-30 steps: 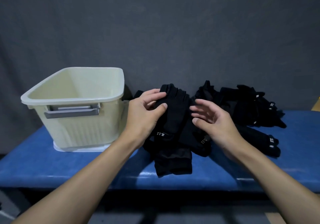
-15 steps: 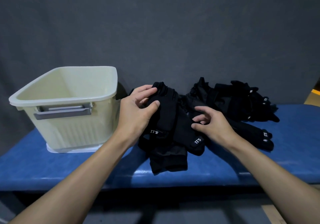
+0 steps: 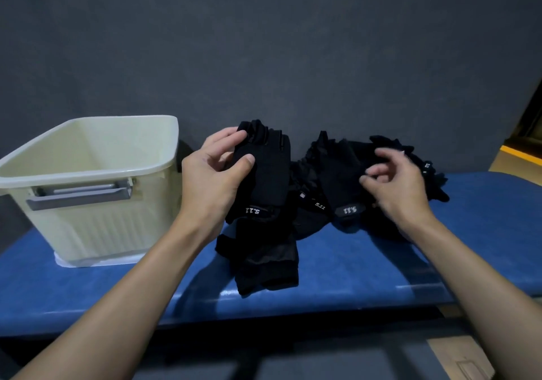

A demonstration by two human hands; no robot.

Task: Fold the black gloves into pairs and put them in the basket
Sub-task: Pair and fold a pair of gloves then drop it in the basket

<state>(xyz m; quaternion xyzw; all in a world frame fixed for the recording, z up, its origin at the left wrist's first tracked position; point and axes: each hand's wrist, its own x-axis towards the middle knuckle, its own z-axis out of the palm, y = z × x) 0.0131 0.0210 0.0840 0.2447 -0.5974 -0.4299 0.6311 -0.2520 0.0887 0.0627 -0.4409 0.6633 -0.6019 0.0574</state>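
Observation:
My left hand (image 3: pixel 215 178) grips a black glove (image 3: pixel 268 174) by its upper edge, thumb on the front, and holds it upright above the blue bench. Under it lies another dark glove (image 3: pixel 265 262), flat on the bench. To the right sits a heap of several black gloves (image 3: pixel 337 186) with small white logos. My right hand (image 3: pixel 394 183) hovers over that heap with fingers loosely curled, blurred by motion; whether it pinches fabric is unclear. A cream plastic basket (image 3: pixel 96 221) stands at the left, and its visible inside looks bare.
The blue padded bench (image 3: pixel 484 233) runs across the view against a dark grey backdrop (image 3: pixel 264 42). The basket rests on a white base at the bench's left. Floor and a yellow-edged object (image 3: pixel 519 152) show at the far right.
My left hand lifted its glove higher and more upright. My right hand moved right, off the middle gloves and onto the heap.

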